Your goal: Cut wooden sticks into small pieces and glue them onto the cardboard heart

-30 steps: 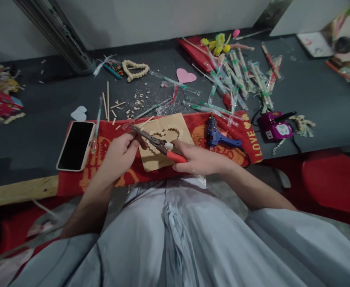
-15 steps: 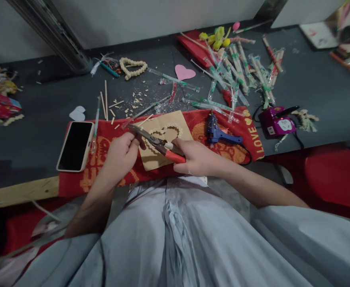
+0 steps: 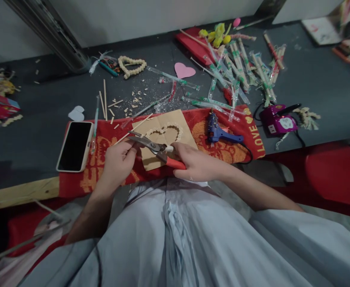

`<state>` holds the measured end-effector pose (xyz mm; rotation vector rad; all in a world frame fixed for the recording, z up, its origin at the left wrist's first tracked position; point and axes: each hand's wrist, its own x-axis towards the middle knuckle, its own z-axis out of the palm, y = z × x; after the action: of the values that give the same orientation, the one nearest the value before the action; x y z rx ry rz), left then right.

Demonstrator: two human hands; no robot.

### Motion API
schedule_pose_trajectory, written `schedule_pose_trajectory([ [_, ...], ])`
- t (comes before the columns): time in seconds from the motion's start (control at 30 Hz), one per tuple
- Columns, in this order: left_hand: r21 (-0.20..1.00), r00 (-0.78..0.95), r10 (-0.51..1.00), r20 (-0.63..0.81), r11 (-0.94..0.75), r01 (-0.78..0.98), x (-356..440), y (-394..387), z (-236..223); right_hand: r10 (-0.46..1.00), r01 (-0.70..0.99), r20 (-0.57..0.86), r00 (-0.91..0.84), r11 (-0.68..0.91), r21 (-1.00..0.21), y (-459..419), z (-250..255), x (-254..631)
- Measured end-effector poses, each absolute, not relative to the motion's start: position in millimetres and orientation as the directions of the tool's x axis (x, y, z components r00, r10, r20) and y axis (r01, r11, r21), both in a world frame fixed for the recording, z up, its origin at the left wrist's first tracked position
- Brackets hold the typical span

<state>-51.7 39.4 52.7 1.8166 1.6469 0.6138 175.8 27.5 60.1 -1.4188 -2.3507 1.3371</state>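
Note:
My right hand point(image 3: 197, 161) is wrapped round the red-handled pliers point(image 3: 152, 145), whose jaws point left and stand slightly apart. Close to the jaw tips, my left hand point(image 3: 119, 159) has its thumb and fingers pinched together; what they hold is hidden. A thin wooden stick point(image 3: 134, 127) runs slantwise past the jaws, just beyond my left fingers; whether it is gripped I cannot tell. Beneath the pliers, a heart outline of small pale pieces point(image 3: 177, 128) sits on a brown paper square point(image 3: 175, 116), partly covered by the tool and my hands.
A red towel point(image 3: 94, 181) lies under the paper, with a phone point(image 3: 75, 146) at left and a blue glue gun point(image 3: 223, 135) at right. Beyond are stick offcuts point(image 3: 136, 97), a beaded heart frame point(image 3: 133, 71), a pink paper heart point(image 3: 184, 71), wrapped sticks point(image 3: 237, 67) and a purple device point(image 3: 278, 119).
The pliers' jaws have parted a little, and their tips sit slightly lower. My left hand has shifted slightly left and down. More of the thin stick shows.

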Motion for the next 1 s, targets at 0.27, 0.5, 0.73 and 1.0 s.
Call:
schedule_pose_trajectory([
  [0.27,0.755,0.103,0.994,-0.029,-0.045,0.654,-50.6,39.3,42.4,0.764,0.731,-0.338,-0.549,0.244,-0.637,30.0,61.9,173.6],
  [0.5,0.705,0.088,0.996,-0.005,-0.059,0.707,-43.6,40.5,49.8,0.782,0.802,-0.369,-0.502,0.262,-0.536,27.7,66.1,167.0],
  [0.73,0.816,0.068,0.997,-0.036,-0.010,0.578,-44.9,38.3,45.3,0.757,0.746,-0.350,-0.551,0.258,-0.614,28.4,64.7,171.4],
  [1.0,0.925,0.349,0.857,-0.378,0.335,0.180,-60.9,33.7,41.3,0.721,0.639,-0.271,-0.638,0.299,-0.709,20.0,54.2,184.5],
])
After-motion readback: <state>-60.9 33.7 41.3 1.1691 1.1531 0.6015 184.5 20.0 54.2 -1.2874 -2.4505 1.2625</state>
